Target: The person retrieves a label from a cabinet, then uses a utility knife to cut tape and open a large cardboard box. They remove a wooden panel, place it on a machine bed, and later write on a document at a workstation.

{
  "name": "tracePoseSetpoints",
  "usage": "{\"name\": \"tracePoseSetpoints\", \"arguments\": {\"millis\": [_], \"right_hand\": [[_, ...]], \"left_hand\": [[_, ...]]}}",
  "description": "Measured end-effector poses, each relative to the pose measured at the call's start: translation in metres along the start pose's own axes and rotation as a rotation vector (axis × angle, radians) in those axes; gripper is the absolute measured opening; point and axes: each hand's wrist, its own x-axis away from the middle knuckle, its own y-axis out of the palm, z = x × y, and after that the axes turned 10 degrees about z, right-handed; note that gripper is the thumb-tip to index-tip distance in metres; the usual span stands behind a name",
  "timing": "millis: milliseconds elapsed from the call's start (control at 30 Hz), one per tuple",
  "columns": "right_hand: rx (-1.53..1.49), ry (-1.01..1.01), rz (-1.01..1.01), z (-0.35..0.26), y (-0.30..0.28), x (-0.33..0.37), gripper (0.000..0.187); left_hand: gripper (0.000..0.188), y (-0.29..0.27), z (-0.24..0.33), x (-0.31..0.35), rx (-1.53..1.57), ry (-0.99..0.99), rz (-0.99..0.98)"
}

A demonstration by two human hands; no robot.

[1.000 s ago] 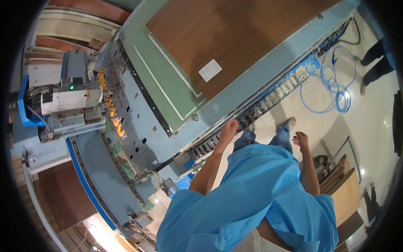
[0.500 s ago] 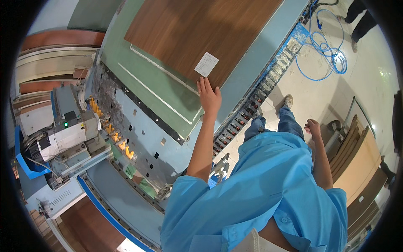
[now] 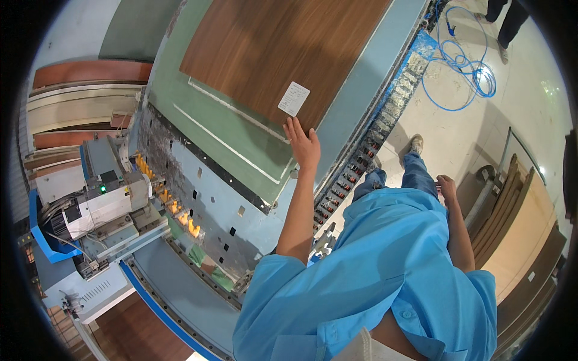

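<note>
A brown wood-grain panel (image 3: 259, 57) lies on the green bed (image 3: 241, 135) of a large machine. Its near corner is under the fingertips of my left hand (image 3: 305, 146), which is open, fingers stretched flat against the edge. Just beyond those fingertips a white printed label (image 3: 294, 98) lies on the panel. My right hand (image 3: 445, 188) hangs by my thigh, loosely curled with nothing visible in it.
At the left stands a machine head (image 3: 99, 207) with a green light and a row of orange tool holders (image 3: 174, 204). Blue hose (image 3: 463, 72) lies coiled on the floor near another person's legs (image 3: 509, 21). Boards (image 3: 524, 222) lean at the right.
My right hand has come in closer to my thigh. The left hand stays at the panel's corner while the whole view shifts slightly. The other person's legs sit higher in the view.
</note>
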Motion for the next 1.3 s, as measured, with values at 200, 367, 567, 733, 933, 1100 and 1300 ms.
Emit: {"name": "tracePoseSetpoints", "arguments": {"millis": [200,367,567,733,933,1100,1300], "right_hand": [[0.025,-0.036,0.034,-0.008,-0.002,0.016,0.039],[-0.036,0.019,0.028,0.005,-0.002,0.018,0.036],[-0.073,0.042,0.014,0.014,0.0,0.013,0.035],[-0.043,0.028,0.031,0.009,-0.001,0.01,0.039],[0.024,-0.018,0.041,0.005,-0.013,-0.002,0.037],[-0.021,-0.067,0.025,0.029,-0.032,-0.039,0.036],[-0.189,0.176,0.005,0.076,-0.065,-0.097,0.032]], "left_hand": [[0.065,0.002,0.0,0.001,-0.005,-0.005,0.002],[0.065,0.003,-0.001,0.001,-0.005,-0.006,0.002],[0.065,0.003,-0.002,0.002,0.005,0.014,0.009],[0.064,0.003,-0.001,0.002,-0.017,-0.001,-0.005],[0.063,-0.001,0.01,0.001,-0.033,-0.029,-0.012],[0.063,0.017,0.001,0.007,-0.147,-0.049,0.012],[0.071,0.054,-0.015,0.023,-0.26,-0.101,-0.043]]}}
